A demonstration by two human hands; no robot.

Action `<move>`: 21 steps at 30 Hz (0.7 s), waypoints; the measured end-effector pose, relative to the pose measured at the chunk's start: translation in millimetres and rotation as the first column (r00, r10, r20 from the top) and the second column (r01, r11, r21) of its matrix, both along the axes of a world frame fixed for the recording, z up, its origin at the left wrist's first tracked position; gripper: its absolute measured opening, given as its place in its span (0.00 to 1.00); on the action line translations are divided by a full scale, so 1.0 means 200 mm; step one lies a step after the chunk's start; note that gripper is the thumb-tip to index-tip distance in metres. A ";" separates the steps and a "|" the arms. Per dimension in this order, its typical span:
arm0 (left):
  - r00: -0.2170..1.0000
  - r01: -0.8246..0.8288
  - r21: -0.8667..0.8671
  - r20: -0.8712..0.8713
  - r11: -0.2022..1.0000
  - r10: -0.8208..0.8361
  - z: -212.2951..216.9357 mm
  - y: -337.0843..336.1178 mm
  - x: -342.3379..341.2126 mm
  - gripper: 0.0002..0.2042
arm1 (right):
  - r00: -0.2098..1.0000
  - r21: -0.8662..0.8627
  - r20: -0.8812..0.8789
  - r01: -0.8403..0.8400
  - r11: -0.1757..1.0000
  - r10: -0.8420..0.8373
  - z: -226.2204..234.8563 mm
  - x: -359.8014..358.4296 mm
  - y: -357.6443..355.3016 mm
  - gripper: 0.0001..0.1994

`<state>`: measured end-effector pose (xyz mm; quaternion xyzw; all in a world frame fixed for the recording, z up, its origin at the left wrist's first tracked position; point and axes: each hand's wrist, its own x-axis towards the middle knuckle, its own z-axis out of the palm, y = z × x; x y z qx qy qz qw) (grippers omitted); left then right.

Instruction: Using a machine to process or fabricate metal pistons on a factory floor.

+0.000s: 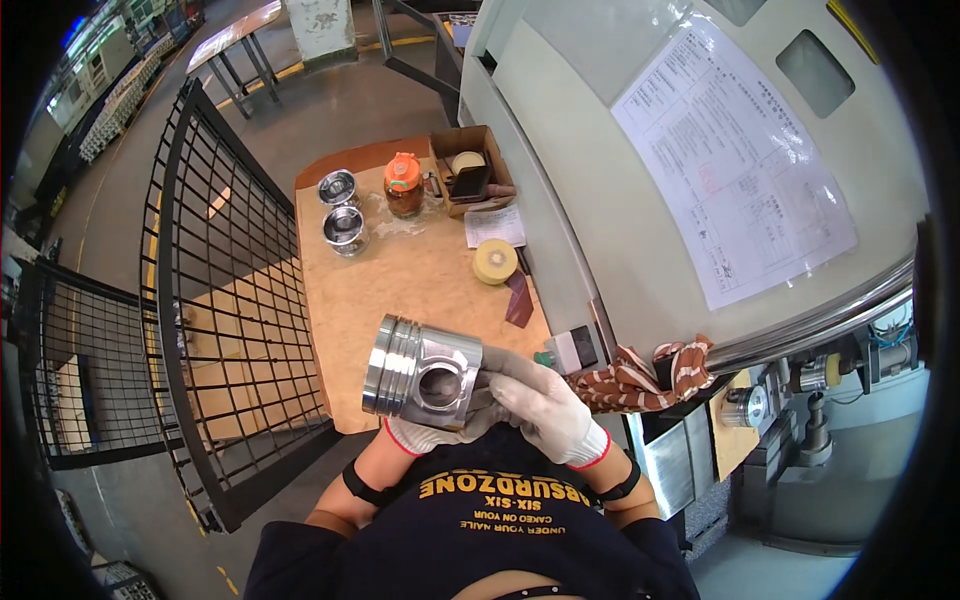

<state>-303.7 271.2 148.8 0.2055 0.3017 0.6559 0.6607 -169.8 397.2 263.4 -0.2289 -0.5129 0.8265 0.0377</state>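
Bright metal piston (424, 372), held up at the near edge of the wooden table (395, 290), close to the worker's dark shirt (400, 562). Right hand (558, 408): gloved, thumb and fingers curled in, pinching the skirt end; how far they reach inside is hidden. Left hand (437, 437): gloved, underneath, fingers mostly out of sight, can't tell how firmly it grips. Step in hand, my read: keeping the piston steady between both hands. To do it well: weight on the left palm, right hand just guiding, fingertips off the grooves, glove fabric clear of the pin hole's rim, part kept low and over the tabletop. Metal looks slick and probably heavy, so two hands suit it. Orientation: on its side, long axis roughly left to right, left end slightly farther away. Grooved crown end points left, skirt end right toward the right hand; pin hole faces up. Two more pistons (345, 230) sit far left on the table, well apart from it.
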 end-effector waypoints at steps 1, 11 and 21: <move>0.997 -0.062 0.133 -0.045 0.989 0.068 -0.01 0.00 0.03 0.25 | 1.000 -0.007 -0.007 -0.006 1.000 0.006 0.00 0.00 0.00 0.25; 0.454 0.036 -0.156 0.883 0.987 0.123 0.03 0.05 0.01 0.24 | 0.999 -0.124 0.005 0.052 0.991 -0.052 -0.08 -0.01 0.06 0.27; 0.368 -0.004 -0.346 0.872 0.938 0.323 -0.10 -0.02 -0.11 0.29 | 0.997 -0.147 -0.082 -0.015 0.989 0.003 -0.23 0.01 0.10 0.24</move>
